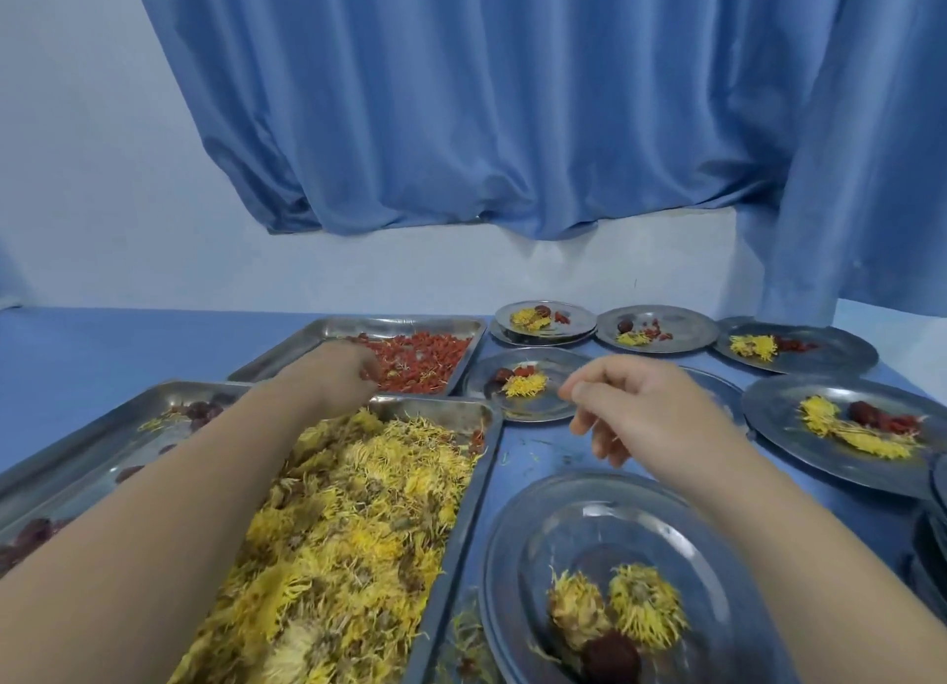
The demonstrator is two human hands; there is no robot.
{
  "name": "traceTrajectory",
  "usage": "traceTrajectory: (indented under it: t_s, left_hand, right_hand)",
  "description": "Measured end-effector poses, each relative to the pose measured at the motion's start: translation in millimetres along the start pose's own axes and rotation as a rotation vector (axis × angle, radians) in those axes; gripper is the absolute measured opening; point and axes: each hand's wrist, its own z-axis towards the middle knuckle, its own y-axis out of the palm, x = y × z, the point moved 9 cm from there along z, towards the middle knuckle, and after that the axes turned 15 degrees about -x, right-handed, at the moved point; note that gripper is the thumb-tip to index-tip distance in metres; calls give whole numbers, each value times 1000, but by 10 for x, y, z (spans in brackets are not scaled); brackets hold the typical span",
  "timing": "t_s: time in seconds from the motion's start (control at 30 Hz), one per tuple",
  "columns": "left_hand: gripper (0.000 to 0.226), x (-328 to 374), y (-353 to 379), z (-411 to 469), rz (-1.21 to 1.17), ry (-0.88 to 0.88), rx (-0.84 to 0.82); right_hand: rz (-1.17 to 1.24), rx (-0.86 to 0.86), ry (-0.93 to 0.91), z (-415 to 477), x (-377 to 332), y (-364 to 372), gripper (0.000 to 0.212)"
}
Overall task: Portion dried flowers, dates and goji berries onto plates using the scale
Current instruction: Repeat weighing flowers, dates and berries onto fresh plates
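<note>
Two-handed: leaning over dried chrysanthemums (358, 504) filling the seven-o'clock tray (464, 524); keeping the five-o'clock plate (589, 509) carrying two flowers and a date (612, 658); dipping left hand (333, 371) into goji berries (425, 360) at eleven o'clock, fingers curled, grip untellable; hovering right hand (630, 406) at one o'clock, fingers loosely curled, nothing showing in them.

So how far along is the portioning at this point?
Done: five plates further back already carry flowers and red fruit. In hand: the near plate has two flowers and a date but no berries; the left hand is among the goji berries in their tray, the right hand hovers empty. Left: berries for that plate. No scale shows.
</note>
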Motion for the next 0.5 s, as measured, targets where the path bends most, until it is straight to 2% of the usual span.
traceTrajectory:
  t_s: [0.13, 0.23, 0.37, 0.5]
  left_hand:
    - [21, 139, 103, 395, -40, 11, -70]
    - [31, 319, 258, 712, 3, 13, -153]
    - [38, 367, 493, 1083, 24, -57, -246]
    - [39, 290, 651, 1299, 17, -105, -345]
  right_hand:
    - [-19, -6, 6, 60, 128, -115, 20]
    - [-9, 25, -5, 55, 190, -281, 20]
    - [49, 95, 26, 83, 324, -516, 21]
    - [9, 134, 56, 142, 457, -642, 21]
